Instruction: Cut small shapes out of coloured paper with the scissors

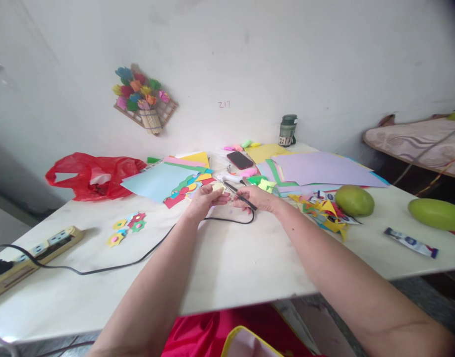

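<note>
My left hand (208,199) pinches a small pale yellow piece of paper (218,187) over the middle of the table. Just right of it, my right hand (257,197) grips a slim dark tool, apparently scissors seen edge-on (242,198), with the grey end pointing at the paper. Its exact shape is partly hidden by my fingers. Beyond both hands lies a white glue gun (229,177). A black cord (138,260) runs from the power strip and loops beneath my hands. Cut paper shapes (185,191) lie left of my left hand.
Paper flowers (133,225) and a power strip (41,255) are on the left, near a red plastic bag (97,173). Coloured sheets (320,168), a phone (240,159) and a bottle (287,130) stand farther back. Paper scraps (326,213) and green fruit (354,201) lie right.
</note>
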A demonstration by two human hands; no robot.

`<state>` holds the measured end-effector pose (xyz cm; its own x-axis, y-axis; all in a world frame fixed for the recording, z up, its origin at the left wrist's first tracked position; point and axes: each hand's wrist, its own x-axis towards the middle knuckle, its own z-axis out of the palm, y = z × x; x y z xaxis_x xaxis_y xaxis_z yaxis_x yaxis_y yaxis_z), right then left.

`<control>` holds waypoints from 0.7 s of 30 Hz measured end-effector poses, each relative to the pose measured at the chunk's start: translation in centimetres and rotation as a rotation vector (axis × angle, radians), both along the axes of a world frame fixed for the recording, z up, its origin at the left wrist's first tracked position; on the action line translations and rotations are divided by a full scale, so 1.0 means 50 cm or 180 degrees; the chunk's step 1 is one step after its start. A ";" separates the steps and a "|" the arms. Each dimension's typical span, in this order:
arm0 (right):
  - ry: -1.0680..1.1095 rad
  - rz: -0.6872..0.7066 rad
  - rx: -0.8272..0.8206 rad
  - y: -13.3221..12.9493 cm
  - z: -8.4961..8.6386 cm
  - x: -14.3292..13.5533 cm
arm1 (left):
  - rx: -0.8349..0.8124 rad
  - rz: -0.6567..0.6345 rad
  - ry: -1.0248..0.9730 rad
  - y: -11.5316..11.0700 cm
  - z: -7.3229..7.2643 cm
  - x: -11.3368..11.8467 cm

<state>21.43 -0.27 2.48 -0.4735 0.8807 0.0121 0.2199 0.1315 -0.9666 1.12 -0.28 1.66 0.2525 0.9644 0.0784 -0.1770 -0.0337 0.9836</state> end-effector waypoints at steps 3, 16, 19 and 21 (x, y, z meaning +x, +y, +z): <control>0.0024 0.0011 -0.0006 0.003 -0.004 0.000 | -0.0016 -0.0022 0.0025 -0.001 0.001 0.000; -0.0078 -0.0010 -0.0044 0.003 -0.007 0.001 | -0.0079 -0.0113 -0.0020 -0.001 0.003 0.000; -0.0160 -0.0013 -0.0047 0.002 -0.005 0.003 | -0.0054 -0.0075 -0.0055 0.000 0.002 0.000; -0.0189 0.0009 -0.0039 0.001 -0.005 0.005 | -0.0055 -0.0034 -0.0056 0.001 0.001 0.000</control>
<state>21.65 -0.20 2.25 -0.4756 0.8792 -0.0268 0.2766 0.1205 -0.9534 1.11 -0.22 1.72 0.2614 0.9630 0.0662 -0.1945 -0.0146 0.9808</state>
